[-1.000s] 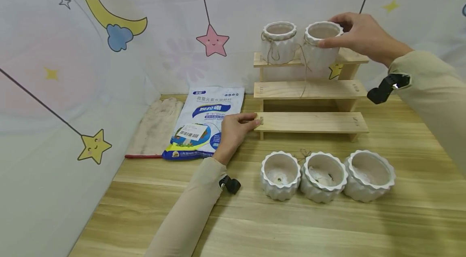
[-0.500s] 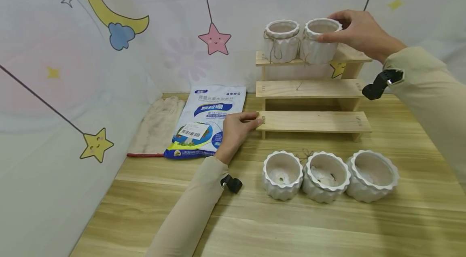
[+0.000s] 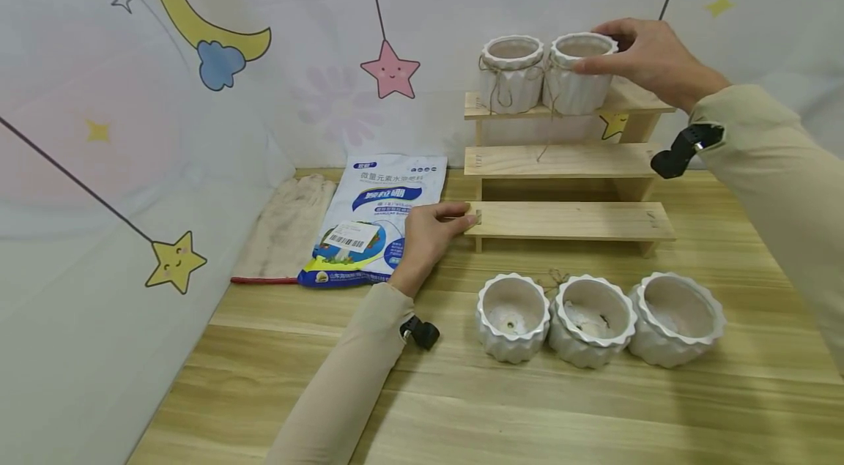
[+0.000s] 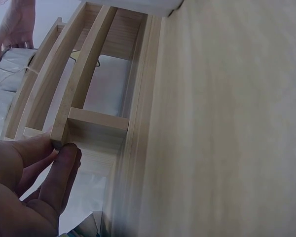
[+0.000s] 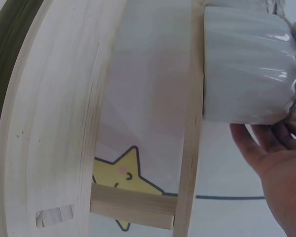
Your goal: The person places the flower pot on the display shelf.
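Note:
A white ceramic flower pot (image 3: pixel 577 88) with twine round its neck stands on the top tier of a three-tier wooden plant stand (image 3: pixel 570 222). My right hand (image 3: pixel 649 58) grips that pot by its rim from the right, thumb in front; the right wrist view shows the pot's base (image 5: pixel 246 69) against the top board. Beside it on the left stands a similar twine-tied pot (image 3: pixel 511 84). My left hand (image 3: pixel 427 234) pinches the left end of the lowest board, thumb and fingers on either side of the board end (image 4: pixel 60 129) in the left wrist view.
In front of the stand, three white scalloped pots sit in a row: a left one (image 3: pixel 513 333), a middle one (image 3: pixel 593 337) and a wider right one (image 3: pixel 675 333). A fertilizer bag (image 3: pixel 376 194) and a beige cloth item (image 3: pixel 283 231) lie to the left. Patterned fabric hangs behind.
My right hand has lowered the twine-tied pot onto the top tier, close beside the other pot; its dangling twine has come down too. My left hand stays on the lowest board.

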The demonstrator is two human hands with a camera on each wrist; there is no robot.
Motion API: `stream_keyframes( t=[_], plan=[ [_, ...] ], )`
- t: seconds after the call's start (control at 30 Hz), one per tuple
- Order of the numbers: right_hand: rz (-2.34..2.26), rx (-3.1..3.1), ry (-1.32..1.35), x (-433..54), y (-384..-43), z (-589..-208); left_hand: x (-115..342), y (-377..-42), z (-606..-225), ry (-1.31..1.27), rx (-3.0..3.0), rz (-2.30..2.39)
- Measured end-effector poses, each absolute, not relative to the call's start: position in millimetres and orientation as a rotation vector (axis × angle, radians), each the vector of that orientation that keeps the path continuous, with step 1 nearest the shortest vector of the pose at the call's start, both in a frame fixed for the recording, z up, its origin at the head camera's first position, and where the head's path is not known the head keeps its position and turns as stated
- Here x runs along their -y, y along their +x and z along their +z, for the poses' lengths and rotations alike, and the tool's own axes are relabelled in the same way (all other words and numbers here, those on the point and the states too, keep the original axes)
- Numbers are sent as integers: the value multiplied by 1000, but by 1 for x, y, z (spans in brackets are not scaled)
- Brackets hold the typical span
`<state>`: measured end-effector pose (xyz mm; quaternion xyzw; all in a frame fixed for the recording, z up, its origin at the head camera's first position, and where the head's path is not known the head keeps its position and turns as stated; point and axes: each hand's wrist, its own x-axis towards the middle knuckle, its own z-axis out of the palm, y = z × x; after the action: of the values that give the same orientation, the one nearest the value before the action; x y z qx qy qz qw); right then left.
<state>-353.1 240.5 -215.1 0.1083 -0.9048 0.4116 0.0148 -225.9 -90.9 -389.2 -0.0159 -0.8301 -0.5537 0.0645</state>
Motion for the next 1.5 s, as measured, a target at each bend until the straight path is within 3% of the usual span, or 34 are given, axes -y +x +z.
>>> stream_keyframes(
  t=[0.53,1.1,1.5],
  plan=[
    [1161,2858,427,-253,-341,-213,89,-227,-391,-46,2505,-1685],
    [1175,2765,438,-289,-287,-224,92,-227,-391,-43,2507,-1669],
    [1348,2583,596,-292,-235,-253,94,-229,-391,-33,2513,-1647]
  ],
)
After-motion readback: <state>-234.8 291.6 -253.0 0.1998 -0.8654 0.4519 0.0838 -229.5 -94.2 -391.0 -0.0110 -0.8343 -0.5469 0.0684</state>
